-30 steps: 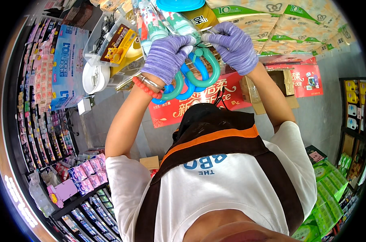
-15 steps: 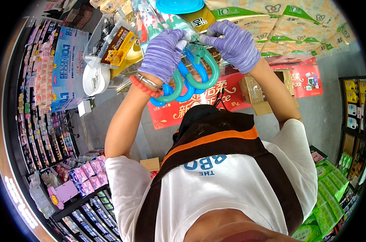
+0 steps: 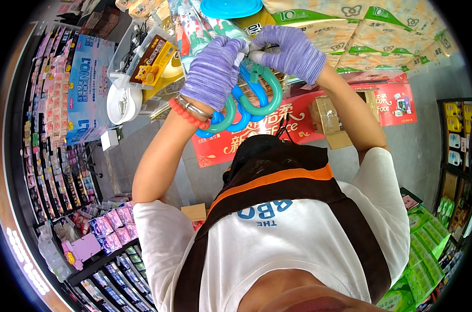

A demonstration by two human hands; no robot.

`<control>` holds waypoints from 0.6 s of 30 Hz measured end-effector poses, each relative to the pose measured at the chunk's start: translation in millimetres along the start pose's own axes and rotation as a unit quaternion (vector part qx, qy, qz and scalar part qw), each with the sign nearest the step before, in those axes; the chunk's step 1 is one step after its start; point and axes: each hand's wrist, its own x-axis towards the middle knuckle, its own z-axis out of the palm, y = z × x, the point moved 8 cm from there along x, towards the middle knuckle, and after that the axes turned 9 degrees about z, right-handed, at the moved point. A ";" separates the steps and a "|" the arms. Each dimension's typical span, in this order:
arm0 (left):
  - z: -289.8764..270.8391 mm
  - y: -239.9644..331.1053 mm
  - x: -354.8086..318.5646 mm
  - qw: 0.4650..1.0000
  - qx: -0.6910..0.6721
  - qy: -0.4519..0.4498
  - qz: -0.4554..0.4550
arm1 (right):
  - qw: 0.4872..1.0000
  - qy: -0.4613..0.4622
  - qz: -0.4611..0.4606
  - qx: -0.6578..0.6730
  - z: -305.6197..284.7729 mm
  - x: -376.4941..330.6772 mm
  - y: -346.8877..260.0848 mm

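Note:
Several umbrellas with curved handles, blue (image 3: 237, 124) and green (image 3: 271, 98), lie together in front of me. Their folded canopies (image 3: 197, 32), patterned in white, red and pale green, stretch away beyond my hands. Both hands wear purple knitted gloves with pale fingertips. My left hand (image 3: 215, 72) is closed at the place where handles and canopies meet, its back hiding what the fingers hold. Just to its right, my right hand (image 3: 290, 53) pinches close to the left fingertips, above the green handle. Whatever small thing lies between the fingers is hidden.
Left of the umbrellas stand a clear plastic bin (image 3: 134, 52) holding black cords and a white bowl (image 3: 122, 104). A blue round lid (image 3: 231, 7) lies beyond. Packs of tissue (image 3: 319, 41) are stacked at the far right; a cardboard box (image 3: 328, 115) sits below my right forearm.
My right hand has moved left, up against the left fingertips. The dark strip seen between the hands before is now out of sight. My left hand has shifted slightly right.

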 end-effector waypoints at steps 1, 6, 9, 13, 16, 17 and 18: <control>2.0 1.2 -0.5 1.000 0.006 -0.007 0.008 | 0.999 -0.030 0.014 -0.001 3.8 3.0 2.3; 1.3 1.9 0.1 1.000 -0.002 0.001 0.008 | 0.991 -0.110 0.061 -0.050 12.8 12.5 -0.2; 3.4 -12.8 -6.6 0.997 -0.059 0.003 -0.052 | 0.999 -0.028 -0.010 -0.034 1.7 -1.1 -11.9; 1.9 -14.8 -9.3 0.997 -0.056 0.025 -0.039 | 0.973 0.067 -0.120 -0.187 -2.3 -15.5 -32.7; -2.1 -17.4 -7.3 0.996 -0.060 0.030 -0.062 | 0.987 0.025 -0.012 -0.160 0.6 -8.2 -21.1; -2.7 -17.3 -7.1 0.996 -0.055 0.022 -0.063 | 0.987 0.020 -0.006 -0.159 1.2 -7.7 -20.6; -3.1 -17.2 -7.1 0.997 -0.049 0.014 -0.063 | 0.987 0.015 0.001 -0.158 1.7 -7.2 -19.8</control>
